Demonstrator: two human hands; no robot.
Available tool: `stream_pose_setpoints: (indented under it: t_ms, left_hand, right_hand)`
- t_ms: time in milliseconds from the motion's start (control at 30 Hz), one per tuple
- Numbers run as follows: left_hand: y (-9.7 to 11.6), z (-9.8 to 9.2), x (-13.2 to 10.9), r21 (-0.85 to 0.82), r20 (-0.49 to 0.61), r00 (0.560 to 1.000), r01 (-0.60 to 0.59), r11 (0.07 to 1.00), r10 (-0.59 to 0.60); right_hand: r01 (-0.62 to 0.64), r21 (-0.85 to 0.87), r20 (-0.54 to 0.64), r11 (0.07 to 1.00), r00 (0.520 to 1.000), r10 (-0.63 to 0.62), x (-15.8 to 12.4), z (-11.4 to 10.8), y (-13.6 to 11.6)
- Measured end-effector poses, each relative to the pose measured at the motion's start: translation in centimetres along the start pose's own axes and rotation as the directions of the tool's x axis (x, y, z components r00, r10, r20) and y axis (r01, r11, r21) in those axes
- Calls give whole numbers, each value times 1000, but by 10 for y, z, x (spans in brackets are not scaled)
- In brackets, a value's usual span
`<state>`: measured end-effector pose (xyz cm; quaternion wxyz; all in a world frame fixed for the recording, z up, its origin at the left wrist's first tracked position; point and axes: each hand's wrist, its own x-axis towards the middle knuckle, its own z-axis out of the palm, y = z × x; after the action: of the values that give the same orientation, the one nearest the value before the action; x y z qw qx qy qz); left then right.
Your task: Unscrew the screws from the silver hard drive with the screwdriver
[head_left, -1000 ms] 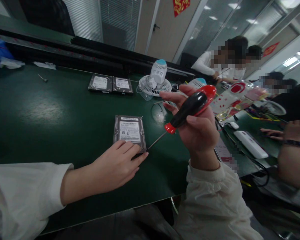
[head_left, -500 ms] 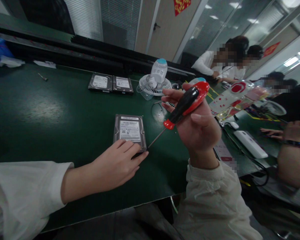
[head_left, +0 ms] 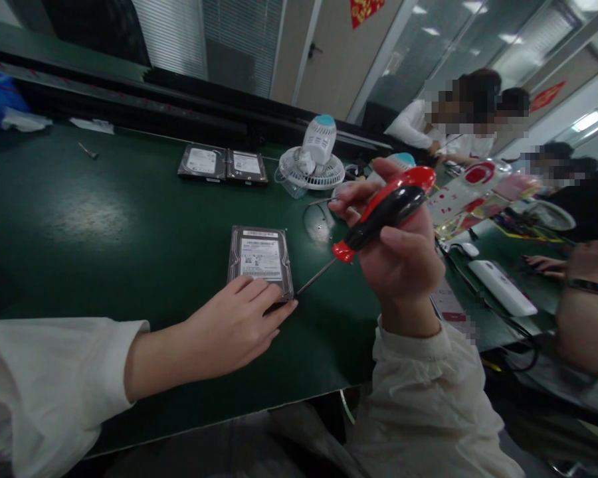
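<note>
A hard drive [head_left: 260,255] with a white label lies on the green table, its near edge gripped by my left hand [head_left: 246,318], whose fingers lie over the label's lower end. My right hand [head_left: 401,252] holds a red and black screwdriver [head_left: 386,209] at a slant, with the handle lying across the fingers and the thumb bent against it. The thin shaft points down to the left, and its tip is at the drive's near right corner. Whether it sits in a screw there is too small to make out.
Two more hard drives [head_left: 222,164] lie side by side at the back, left of a white fan [head_left: 316,156]. Tiny screws [head_left: 319,228] lie right of the drive. A white oblong device [head_left: 502,287], cables and a co-worker's arm [head_left: 585,312] are at the right.
The screwdriver's handle has turned in my right hand, with its black side now facing differently, and that hand has shifted slightly right. My left hand stays on the drive.
</note>
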<state>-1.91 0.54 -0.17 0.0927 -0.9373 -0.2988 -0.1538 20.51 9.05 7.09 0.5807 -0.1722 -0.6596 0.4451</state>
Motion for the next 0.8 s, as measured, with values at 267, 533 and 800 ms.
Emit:
stream_pose_setpoints:
  t_ms: [267, 533, 800]
  left_hand:
    - [0, 0, 1, -8, -11, 1000, 5, 1000, -5]
    - [-1, -1, 0, -14, -6, 1000, -1, 1000, 1]
    - [1, -1, 0, -8, -5, 1000, -1, 1000, 1]
  right_hand:
    - [35, -118, -43, 992, 998, -41, -4, 1, 3]
    - [-88, 4, -5, 996, 996, 88, 0, 2, -3]
    - [22, -217, -75, 976, 996, -40, -3, 1, 4]
